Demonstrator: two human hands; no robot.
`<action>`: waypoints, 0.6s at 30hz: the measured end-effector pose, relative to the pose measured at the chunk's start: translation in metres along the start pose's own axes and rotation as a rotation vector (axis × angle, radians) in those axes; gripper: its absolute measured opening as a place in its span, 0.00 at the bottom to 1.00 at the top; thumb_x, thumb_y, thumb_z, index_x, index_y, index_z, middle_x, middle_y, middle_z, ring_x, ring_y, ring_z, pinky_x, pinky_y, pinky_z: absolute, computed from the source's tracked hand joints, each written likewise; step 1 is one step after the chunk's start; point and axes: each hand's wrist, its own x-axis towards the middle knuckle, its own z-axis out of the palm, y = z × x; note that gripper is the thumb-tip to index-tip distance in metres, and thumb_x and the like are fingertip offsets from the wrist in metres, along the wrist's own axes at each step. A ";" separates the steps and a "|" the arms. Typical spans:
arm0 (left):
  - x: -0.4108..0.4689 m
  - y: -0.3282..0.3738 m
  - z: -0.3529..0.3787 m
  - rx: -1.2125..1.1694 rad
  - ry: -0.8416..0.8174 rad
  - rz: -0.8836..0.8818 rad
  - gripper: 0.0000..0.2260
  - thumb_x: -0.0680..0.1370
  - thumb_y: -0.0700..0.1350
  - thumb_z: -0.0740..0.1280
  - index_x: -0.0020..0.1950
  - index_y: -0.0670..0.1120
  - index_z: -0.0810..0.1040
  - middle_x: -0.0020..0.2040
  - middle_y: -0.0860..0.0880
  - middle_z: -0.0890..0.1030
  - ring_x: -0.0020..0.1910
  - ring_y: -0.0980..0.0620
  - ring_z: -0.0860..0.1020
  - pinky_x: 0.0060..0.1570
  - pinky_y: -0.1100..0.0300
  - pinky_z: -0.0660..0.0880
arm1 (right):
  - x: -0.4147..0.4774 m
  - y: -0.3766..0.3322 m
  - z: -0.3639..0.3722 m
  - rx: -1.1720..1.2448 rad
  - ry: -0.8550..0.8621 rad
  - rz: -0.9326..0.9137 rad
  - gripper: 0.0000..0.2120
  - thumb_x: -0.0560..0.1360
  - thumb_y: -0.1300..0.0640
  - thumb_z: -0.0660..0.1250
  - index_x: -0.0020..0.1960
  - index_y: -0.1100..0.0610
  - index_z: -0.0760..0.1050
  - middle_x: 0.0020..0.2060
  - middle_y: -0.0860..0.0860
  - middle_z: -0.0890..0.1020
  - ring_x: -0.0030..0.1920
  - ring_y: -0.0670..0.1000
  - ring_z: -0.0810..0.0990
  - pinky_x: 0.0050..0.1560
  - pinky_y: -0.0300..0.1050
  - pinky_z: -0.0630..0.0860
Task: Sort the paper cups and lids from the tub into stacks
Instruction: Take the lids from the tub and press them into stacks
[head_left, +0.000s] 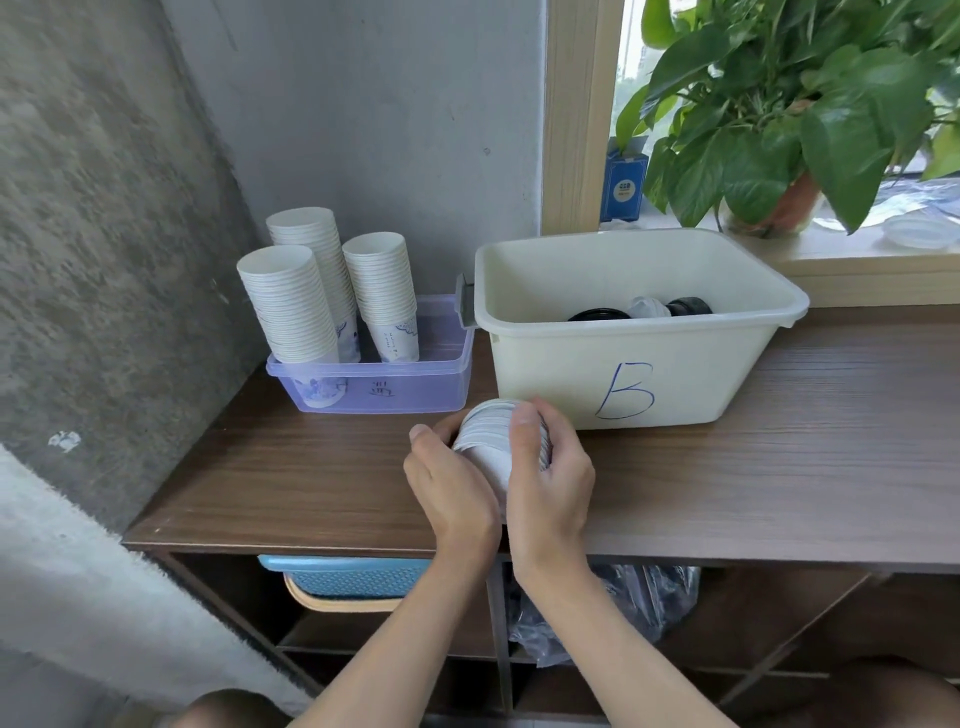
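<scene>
Both my hands hold a nested stack of white paper cups (488, 441) just above the brown table, in front of the cream tub marked "B" (623, 374). My left hand (452, 483) grips the stack from the left; my right hand (550, 467) curls over its right side with the thumb on top. Inside the tub lie black lids (597, 314) and a white item (649, 306), partly hidden by the tub wall. Three tall cup stacks (291, 306) stand in a clear purple tray (379, 387) at the back left.
The wooden table (779, 467) meets a grey wall on the left and a windowsill with a potted plant (779, 130) behind the tub. A blue box (623, 182) stands on the sill. Under the table are shelves with a blue basket (348, 577) and a plastic bag (639, 608).
</scene>
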 end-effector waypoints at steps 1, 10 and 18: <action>0.003 -0.003 -0.001 -0.015 0.001 0.008 0.24 0.84 0.43 0.49 0.37 0.48 0.80 0.30 0.55 0.82 0.39 0.55 0.80 0.39 0.66 0.73 | 0.003 0.000 0.002 0.010 0.030 -0.001 0.33 0.69 0.33 0.56 0.59 0.58 0.78 0.53 0.49 0.82 0.56 0.48 0.79 0.61 0.51 0.73; 0.012 -0.021 -0.006 0.101 -0.211 0.195 0.24 0.83 0.52 0.47 0.52 0.49 0.83 0.48 0.51 0.85 0.53 0.54 0.82 0.56 0.56 0.75 | 0.024 0.000 -0.006 -0.044 0.013 -0.120 0.19 0.71 0.38 0.57 0.40 0.52 0.77 0.33 0.41 0.78 0.36 0.40 0.75 0.44 0.41 0.73; 0.014 -0.033 -0.006 0.296 -0.449 0.531 0.39 0.76 0.74 0.48 0.60 0.43 0.79 0.54 0.51 0.83 0.55 0.56 0.79 0.55 0.58 0.75 | 0.030 0.009 -0.026 -0.029 -0.006 -0.065 0.25 0.71 0.38 0.53 0.41 0.58 0.76 0.36 0.53 0.81 0.40 0.52 0.78 0.45 0.50 0.75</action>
